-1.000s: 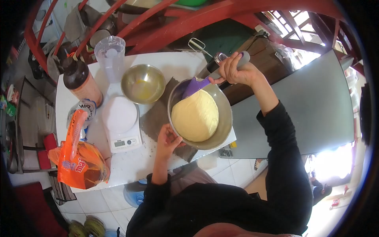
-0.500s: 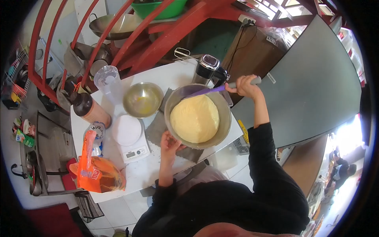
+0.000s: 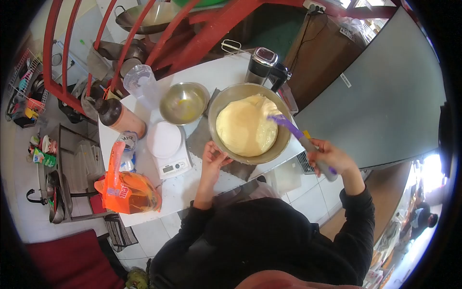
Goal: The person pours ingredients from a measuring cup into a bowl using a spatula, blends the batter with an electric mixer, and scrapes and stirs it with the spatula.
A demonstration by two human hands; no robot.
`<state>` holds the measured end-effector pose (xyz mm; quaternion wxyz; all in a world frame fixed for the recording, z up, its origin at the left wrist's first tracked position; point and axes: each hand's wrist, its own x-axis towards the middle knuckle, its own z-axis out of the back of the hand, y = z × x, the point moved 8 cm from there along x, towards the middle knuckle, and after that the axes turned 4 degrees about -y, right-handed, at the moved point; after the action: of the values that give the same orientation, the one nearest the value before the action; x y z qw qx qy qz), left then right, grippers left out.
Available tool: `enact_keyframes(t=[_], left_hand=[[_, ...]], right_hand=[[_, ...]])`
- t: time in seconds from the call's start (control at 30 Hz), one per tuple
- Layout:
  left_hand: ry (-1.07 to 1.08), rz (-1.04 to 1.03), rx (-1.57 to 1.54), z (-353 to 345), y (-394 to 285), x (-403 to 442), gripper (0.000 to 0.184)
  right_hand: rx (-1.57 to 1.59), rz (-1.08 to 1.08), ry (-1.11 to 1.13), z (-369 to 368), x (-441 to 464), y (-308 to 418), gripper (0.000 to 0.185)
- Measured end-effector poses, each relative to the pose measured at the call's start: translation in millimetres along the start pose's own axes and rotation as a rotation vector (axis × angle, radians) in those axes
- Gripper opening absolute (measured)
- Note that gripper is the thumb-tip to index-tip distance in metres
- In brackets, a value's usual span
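A large metal mixing bowl (image 3: 285,143) stands on a grey cloth (image 3: 199,139) near the table's front edge. Thick pale-yellow batter (image 3: 240,126) fills much of it, with a folded ridge at the upper right. My left hand (image 3: 213,156) grips the bowl's rim at the lower left, fingers curled against it. In my right hand (image 3: 332,157) is a spatula (image 3: 294,129) with a purple head and grey handle. Its blade touches the batter at the bowl's right side, while the hand stays outside the rim, to the lower right.
Behind the bowl stands a black hand mixer (image 3: 263,65). To the left are a smaller metal bowl (image 3: 180,104), a white kitchen scale (image 3: 174,166), a clear pitcher (image 3: 142,86), a brown-capped bottle (image 3: 122,119) and an orange bag (image 3: 132,195). A grey panel (image 3: 380,106) rises at right.
My right hand has swung down and right, bringing the spatula from the bowl's back rim to its right side. The batter's surface now has a fold. My left hand stays on the rim.
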<state>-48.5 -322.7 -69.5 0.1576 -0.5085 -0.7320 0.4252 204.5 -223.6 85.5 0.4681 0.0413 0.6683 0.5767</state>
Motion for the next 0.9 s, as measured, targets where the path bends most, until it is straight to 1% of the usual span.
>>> enact_keyframes(t=[0.03,0.07,0.17,0.2,0.33,0.37,0.43,0.47,0.67,0.9], left_hand=[[-0.021,0.016,0.010,-1,0,-1,0.025],[-0.043,0.033,0.018,-1,0,-3,0.024],[-0.066,0.155,0.015,-4,11,-9,0.012],[-0.071,0.128,0.017,-4,12,-11,0.010],[-0.119,0.035,0.006,-6,14,-13,0.011],[-0.135,0.010,-0.004,-8,13,-13,0.014],[-0.183,-0.041,0.025,-6,14,-12,0.012],[-0.205,-0.068,0.039,-5,14,-11,0.012],[-0.239,-0.079,0.060,-7,11,-6,0.010],[-0.230,-0.112,0.030,-7,12,-5,0.010]], right_hand=[[-0.156,0.058,-0.057,-3,-5,-2,0.047],[-0.262,0.084,-0.141,-2,-10,-5,0.052],[-0.793,0.376,-0.245,-7,-16,-21,0.055],[-0.929,0.535,-0.300,-17,-24,-18,0.060],[-1.063,0.514,-0.350,-23,-24,-66,0.060],[-1.097,0.465,-0.345,-24,-25,-75,0.060],[-1.164,0.367,-0.338,-23,-28,-89,0.060],[-1.149,0.336,-0.343,-20,-31,-92,0.060],[-1.274,0.259,-0.212,-8,-64,-62,0.057],[-1.375,0.345,-0.187,4,-103,-28,0.056]])
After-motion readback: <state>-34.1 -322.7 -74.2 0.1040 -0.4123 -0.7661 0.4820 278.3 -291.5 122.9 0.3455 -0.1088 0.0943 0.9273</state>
